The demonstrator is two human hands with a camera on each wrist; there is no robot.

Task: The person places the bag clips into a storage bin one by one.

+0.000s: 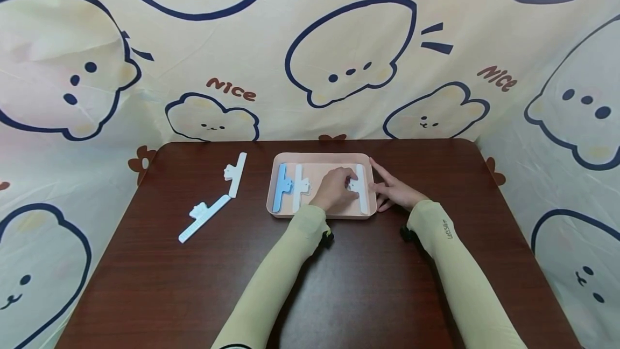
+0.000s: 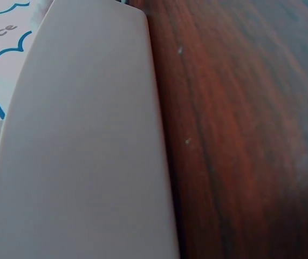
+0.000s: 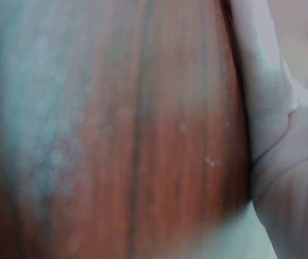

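On the tabletop (image 1: 368,290) we saw two loose clips (image 1: 203,220) left of a pink tray (image 1: 324,157). In it, the left hand (image 1: 333,190) pinched the rightmost clip (image 1: 363,199), apart from a blue clip (image 1: 279,190) and a white clip (image 1: 297,193); the right hand (image 1: 399,190), fingers spread, touched the tray's edge. Printed cloth (image 1: 271,47) hung beyond.

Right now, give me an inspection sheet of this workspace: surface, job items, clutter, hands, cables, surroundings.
Surface: dark wooden table, grain visible.
Job items: pink tray with a blue clip, a middle white clip and a rightmost white clip; upper loose clip and lower loose clip lie on the table, left of the tray.
Clutter: nothing seen.
Hands: left hand pinches the rightmost white clip; right hand rests at the tray's right edge, fingers extended.
Cables: nothing seen.
Surroundings: pale sheet printed with cartoon outlines and "Nice".
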